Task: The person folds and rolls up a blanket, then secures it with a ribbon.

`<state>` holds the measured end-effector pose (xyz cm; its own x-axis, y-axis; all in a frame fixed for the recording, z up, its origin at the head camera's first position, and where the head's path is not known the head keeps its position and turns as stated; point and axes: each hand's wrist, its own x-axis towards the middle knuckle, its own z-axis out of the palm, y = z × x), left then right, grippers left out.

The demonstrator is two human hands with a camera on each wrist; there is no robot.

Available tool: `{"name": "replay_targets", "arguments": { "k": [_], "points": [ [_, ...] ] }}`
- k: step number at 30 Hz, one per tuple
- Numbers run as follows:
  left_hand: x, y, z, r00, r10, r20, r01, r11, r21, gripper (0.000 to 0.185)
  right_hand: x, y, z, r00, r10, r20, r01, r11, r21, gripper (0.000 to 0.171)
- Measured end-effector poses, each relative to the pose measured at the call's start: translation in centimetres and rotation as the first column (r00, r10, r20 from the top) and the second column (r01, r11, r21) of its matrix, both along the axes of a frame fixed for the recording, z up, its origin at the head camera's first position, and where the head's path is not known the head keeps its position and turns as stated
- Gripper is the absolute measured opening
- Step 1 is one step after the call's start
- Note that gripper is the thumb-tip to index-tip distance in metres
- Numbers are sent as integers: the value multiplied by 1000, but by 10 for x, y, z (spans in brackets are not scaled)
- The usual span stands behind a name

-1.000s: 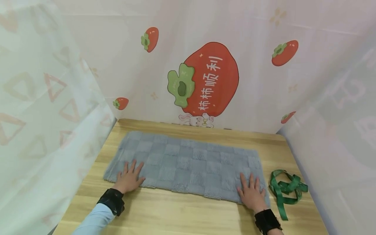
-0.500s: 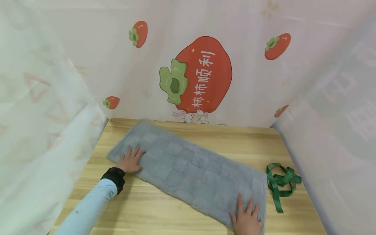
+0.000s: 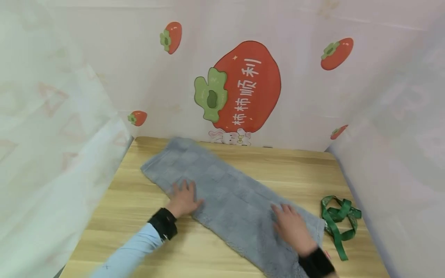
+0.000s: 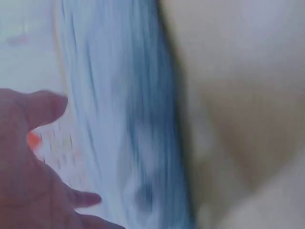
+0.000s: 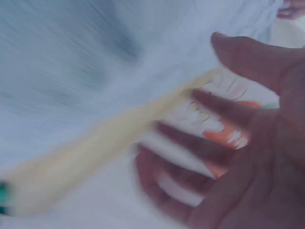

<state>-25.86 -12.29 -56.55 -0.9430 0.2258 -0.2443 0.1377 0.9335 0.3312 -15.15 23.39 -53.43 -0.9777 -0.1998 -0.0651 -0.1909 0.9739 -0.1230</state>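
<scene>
A grey-blue checkered plush mat [image 3: 226, 193] lies diagonally across the wooden table [image 3: 264, 162], from back left to front right. My left hand [image 3: 183, 199] rests flat on the mat's left-hand edge with fingers spread. Flat on the mat's near right end lies my right hand [image 3: 290, 226], fingers straight. Both wrist views are blurred: the left wrist view shows my left hand [image 4: 28, 162] beside the mat [image 4: 128, 119], and the right wrist view shows the spread fingers [image 5: 224, 119] of my right hand [image 5: 238, 143] over pale blur.
A tangled green ribbon [image 3: 338, 222] lies on the table just right of the mat. Printed white curtains [image 3: 240, 85] with persimmon pictures wall in the table at the back and on both sides.
The mat has turned from lying straight across to a diagonal. My left hand slid right and nearer along its edge; my right hand moved a little away from me on the near right end.
</scene>
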Motion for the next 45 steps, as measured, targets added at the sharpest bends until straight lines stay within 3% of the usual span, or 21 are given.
{"name": "replay_targets", "arguments": {
  "k": [2,3,6,9,11,15,20,23,27,31,36,39,42,45],
  "points": [
    [20,20,-4,999,-8,31,7,1000,21,94,-46,-15,0,977,184,-108,-183,983,16,62],
    [29,28,-8,999,-10,40,9,1000,25,98,-69,-23,-3,951,279,-134,-279,960,20,68],
    [45,45,-23,999,-14,37,15,1000,-18,104,-123,-53,-16,883,467,-43,-465,884,46,81],
    [51,50,-36,1000,-22,1,22,999,-29,103,-150,-73,-31,837,538,100,-545,836,66,90],
    [48,48,-39,999,-33,-13,33,999,1,98,-156,-79,-37,835,531,145,-545,835,74,92],
    [31,33,-35,995,-93,-34,95,992,84,82,-156,-76,-43,881,463,95,-469,882,53,78],
    [-6,29,-33,970,-239,-51,243,965,98,68,-128,-46,-50,951,307,43,-308,951,30,57],
    [-32,27,-35,934,-351,-70,354,935,35,69,-103,-45,-55,976,216,16,-217,976,16,52],
    [-61,31,-34,859,-495,-128,490,869,-74,65,-71,-55,-57,991,134,-17,-134,991,1,51],
    [-83,36,-33,810,-555,-191,533,832,-157,57,-56,-71,-53,992,123,7,-123,992,-14,53],
    [-103,35,-37,802,-555,-221,486,822,-297,51,-67,-90,-56,991,130,-40,-133,989,-70,53],
    [-105,37,-34,807,-544,-232,459,824,-333,54,-80,-96,-64,994,91,-68,-94,994,-50,53],
    [-95,39,-29,827,-511,-235,436,846,-305,56,-91,-94,-67,998,58,-17,-59,997,-44,54],
    [-68,41,-23,871,-437,-222,396,895,-207,58,-91,-84,-57,996,44,79,-36,995,-95,55]
  ]
}}
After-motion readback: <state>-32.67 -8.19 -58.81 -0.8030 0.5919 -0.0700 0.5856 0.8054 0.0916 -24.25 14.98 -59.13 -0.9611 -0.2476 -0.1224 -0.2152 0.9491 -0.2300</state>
